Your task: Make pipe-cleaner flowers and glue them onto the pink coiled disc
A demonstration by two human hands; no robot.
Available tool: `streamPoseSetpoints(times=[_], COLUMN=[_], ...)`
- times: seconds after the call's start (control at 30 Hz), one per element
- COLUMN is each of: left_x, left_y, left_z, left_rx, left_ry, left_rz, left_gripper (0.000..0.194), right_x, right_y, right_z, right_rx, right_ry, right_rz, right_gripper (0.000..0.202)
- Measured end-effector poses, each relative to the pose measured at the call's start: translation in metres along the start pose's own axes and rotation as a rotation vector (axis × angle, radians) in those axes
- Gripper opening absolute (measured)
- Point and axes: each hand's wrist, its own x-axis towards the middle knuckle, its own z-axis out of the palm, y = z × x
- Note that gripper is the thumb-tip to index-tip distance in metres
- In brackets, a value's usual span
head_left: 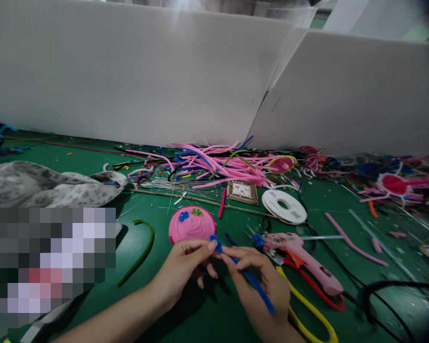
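Between the fingertips of both hands is a blue pipe cleaner [255,285], its upper end curled into a small bunch. My left hand [189,259] pinches that curled end between thumb and forefinger. Farther along the stem, my right hand [262,276] grips it, with the loose tail sticking out below the fingers. Just beyond my hands lies a round pink coiled disc [192,227] bearing a blue flower [183,216] and a green flower [197,212]. To the right rests a pink glue gun [303,255], beside red- and yellow-handled scissors [309,309].
A heap of pink pipe cleaners [218,164] lies at the back before a white board [157,71]. A white spool [284,206] and a small framed tray [242,191] sit nearer. A green pipe cleaner [145,250] and patterned cloth [53,183] lie left; black cable [372,295] loops right.
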Motion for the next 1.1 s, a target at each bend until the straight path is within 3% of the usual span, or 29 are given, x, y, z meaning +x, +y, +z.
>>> streamPoseSetpoints(times=[0.23,0.37,0.57,0.73,0.83,0.97,1.03,1.1], left_x=[0.001,0.000,-0.003,-0.002,-0.001,-0.001,-0.002,-0.002], left_y=[-0.002,-0.004,-0.002,-0.004,-0.006,-0.002,0.002,0.003], left_z=[0.000,0.000,0.001,0.001,-0.003,-0.010,-0.013,-0.014], left_rx=[0.107,0.108,0.034,0.042,0.085,0.153,0.195,0.195], left_ry=[-0.018,-0.032,0.005,0.025,-0.033,-0.230,-0.312,-0.310], left_rz=[0.031,0.034,0.046,0.056,0.038,0.044,0.043,0.017], left_gripper=[0.039,0.036,0.033,0.033,0.031,0.029,0.030,0.031], right_x=[-0.004,-0.002,0.002,0.003,0.005,0.012,0.014,0.014], right_y=[0.004,0.004,0.001,-0.002,-0.003,-0.002,-0.001,0.000], right_z=[0.002,0.002,0.003,0.001,0.000,0.000,0.000,0.000], right_rx=[0.067,0.075,0.194,0.239,0.332,0.444,0.472,0.452], right_ry=[-0.056,-0.047,-0.014,-0.093,-0.150,-0.101,-0.075,-0.060], right_rz=[0.033,0.007,0.092,0.079,0.179,0.338,0.356,0.335], right_gripper=[0.020,0.021,0.025,0.024,0.022,0.026,0.029,0.028])
